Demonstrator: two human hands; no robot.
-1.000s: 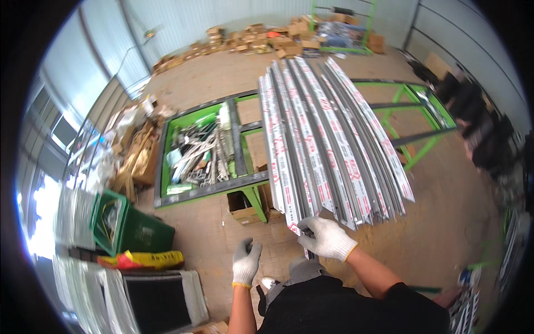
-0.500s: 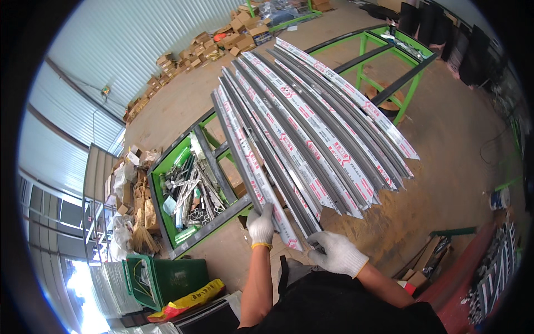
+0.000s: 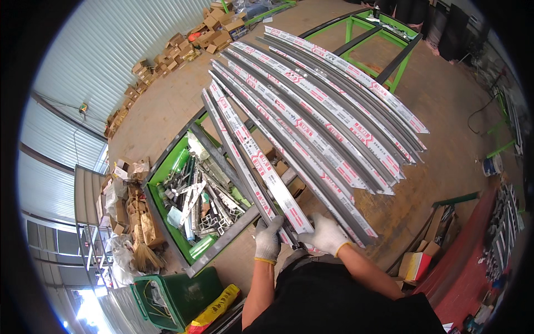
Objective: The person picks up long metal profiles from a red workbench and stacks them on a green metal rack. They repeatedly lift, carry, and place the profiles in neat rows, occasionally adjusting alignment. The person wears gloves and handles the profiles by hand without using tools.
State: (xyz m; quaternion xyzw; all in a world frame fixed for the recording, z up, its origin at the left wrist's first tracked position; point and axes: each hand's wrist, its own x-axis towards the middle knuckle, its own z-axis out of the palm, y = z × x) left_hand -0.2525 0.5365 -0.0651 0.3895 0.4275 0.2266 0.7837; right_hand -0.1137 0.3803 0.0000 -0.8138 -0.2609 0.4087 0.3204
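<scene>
Long grey metal profiles with white and red printed protective film lie side by side across a green-framed bench. At the near left, two profiles are set apart from the others and splay toward me. My left hand, in a white knit glove, is closed on the near end of the leftmost profile. My right hand, gloved alike, is closed around the near end of the profile beside it. The right fingertips are partly hidden behind that end. Both ends are close to my body.
A green bin-like bench section holds metal offcuts and fittings at left. Below it stand a green waste bin and a yellow bag. Cardboard boxes line the far wall. An open carton lies at right.
The two left profiles have been separated from the rest, leaving a gap. My right hand has closed on the second one, and my view has shifted to the right.
</scene>
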